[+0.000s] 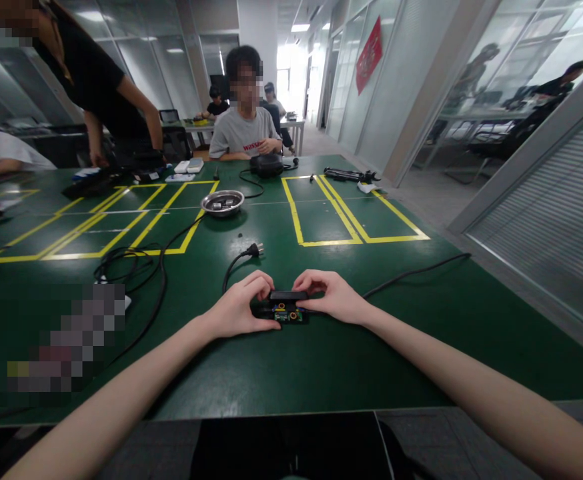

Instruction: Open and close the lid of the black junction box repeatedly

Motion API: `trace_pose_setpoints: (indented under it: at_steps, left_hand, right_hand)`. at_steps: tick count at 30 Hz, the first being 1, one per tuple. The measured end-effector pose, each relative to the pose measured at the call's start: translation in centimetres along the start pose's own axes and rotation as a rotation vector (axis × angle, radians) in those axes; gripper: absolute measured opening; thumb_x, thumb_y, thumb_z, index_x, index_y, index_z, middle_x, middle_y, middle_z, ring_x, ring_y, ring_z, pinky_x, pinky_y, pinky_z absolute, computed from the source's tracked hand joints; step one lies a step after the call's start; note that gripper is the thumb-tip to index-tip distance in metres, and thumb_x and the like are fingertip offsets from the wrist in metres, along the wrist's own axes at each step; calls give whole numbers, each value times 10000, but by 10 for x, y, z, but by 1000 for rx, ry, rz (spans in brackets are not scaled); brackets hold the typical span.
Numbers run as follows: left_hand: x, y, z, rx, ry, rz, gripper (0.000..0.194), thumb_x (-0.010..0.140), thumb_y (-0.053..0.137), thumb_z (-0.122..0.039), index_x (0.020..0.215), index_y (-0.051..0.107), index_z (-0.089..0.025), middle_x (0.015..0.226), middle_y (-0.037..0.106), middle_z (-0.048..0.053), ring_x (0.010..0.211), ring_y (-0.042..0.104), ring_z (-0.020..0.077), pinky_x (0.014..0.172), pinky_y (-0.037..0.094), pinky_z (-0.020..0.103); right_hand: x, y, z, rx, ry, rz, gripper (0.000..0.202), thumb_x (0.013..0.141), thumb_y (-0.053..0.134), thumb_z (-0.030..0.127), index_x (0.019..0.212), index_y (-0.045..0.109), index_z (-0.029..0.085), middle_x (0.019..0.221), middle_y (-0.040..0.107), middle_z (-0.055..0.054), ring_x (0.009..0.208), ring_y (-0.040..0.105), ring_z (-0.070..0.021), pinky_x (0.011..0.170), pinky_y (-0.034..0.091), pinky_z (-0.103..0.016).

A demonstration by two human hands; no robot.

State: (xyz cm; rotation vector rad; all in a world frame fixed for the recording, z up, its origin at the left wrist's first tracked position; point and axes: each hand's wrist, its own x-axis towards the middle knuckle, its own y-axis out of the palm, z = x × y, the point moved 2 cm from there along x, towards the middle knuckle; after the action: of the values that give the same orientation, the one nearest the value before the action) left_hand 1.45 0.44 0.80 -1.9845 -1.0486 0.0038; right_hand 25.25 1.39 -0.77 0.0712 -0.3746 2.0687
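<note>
On the green table in front of me lies an opened power adapter, its circuit board (288, 314) exposed and facing me. A black casing half (288, 295) sits along the board's far side. My left hand (241, 305) grips the left end, fingers at the casing and thumb by the board's near edge. At the right end, my right hand (329, 295) pinches the casing between thumb and fingers. A black cord (416, 273) runs off to the right from behind my right hand. Just beyond my left hand lies a power plug (254, 251) on its black cable.
A metal bowl (224, 213) with small metallic parts stands farther back. Yellow tape outlines (329, 243) mark the green table (371, 360). Coiled cables (129, 263) and a blurred-out object (69, 340) lie at left. A black tripod-like item (349, 175) lies far right. People are across the table.
</note>
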Motion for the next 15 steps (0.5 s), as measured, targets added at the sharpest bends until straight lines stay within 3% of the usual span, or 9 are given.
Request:
trace_pose_setpoints:
  at_steps: [8, 12, 15]
  left_hand:
    - [0, 0, 2, 17, -14, 11, 462, 721, 892, -412, 899, 518, -209, 1030, 635, 60, 896, 616, 203, 777, 528, 318]
    - [-1, 1, 3, 38, -13, 49, 430, 756, 879, -391, 1032, 618, -189, 980, 683, 41, 830, 633, 182, 749, 527, 295]
    - [-3, 1, 4, 86, -20, 86, 352, 803, 838, -396, 1021, 654, -189, 946, 725, 36, 810, 663, 181, 745, 518, 287]
  right_hand:
    - [0, -1, 3, -20, -24, 93, 270, 752, 856, 324, 809, 638, 176, 1040, 695, -54, 918, 681, -185, 862, 570, -377]
    - [-1, -3, 10, -106, -115, 166, 266, 762, 859, 301, 796, 624, 182, 1055, 677, -54, 939, 669, -188, 871, 550, -372]
    - [-2, -4, 13, -195, -198, 209, 245, 778, 852, 269, 804, 623, 187, 1067, 668, -57, 979, 666, -195, 920, 530, -384]
